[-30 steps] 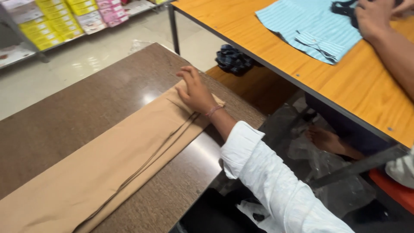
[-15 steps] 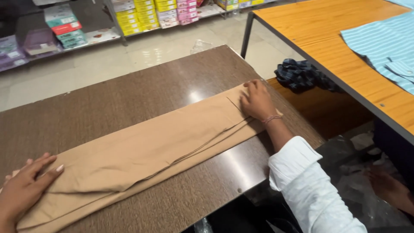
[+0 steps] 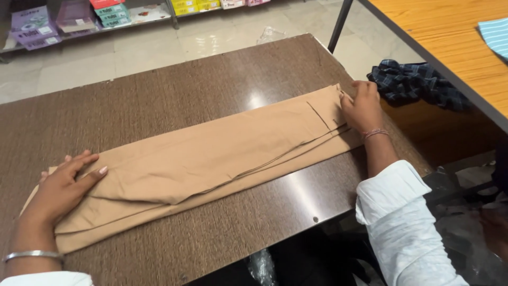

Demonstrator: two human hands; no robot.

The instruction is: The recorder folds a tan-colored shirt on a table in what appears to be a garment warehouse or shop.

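Note:
A tan pair of trousers lies folded lengthwise in a long strip across a dark brown table. My left hand rests flat with spread fingers on the strip's left end. My right hand, with a thread band at the wrist, has its fingers curled on the cloth at the right end, near the table's right edge. Whether it pinches the fabric or only presses it I cannot tell.
A dark checked garment lies on a low wooden surface right of the table. An orange table with a striped light-blue cloth stands at the upper right. Shelves of coloured boxes line the far floor. Plastic wrapping lies below right.
The view has swung left and down, so my left hand and the whole strip now show. My right hand has stayed at the trousers' right end, fingers now curled at the edge.

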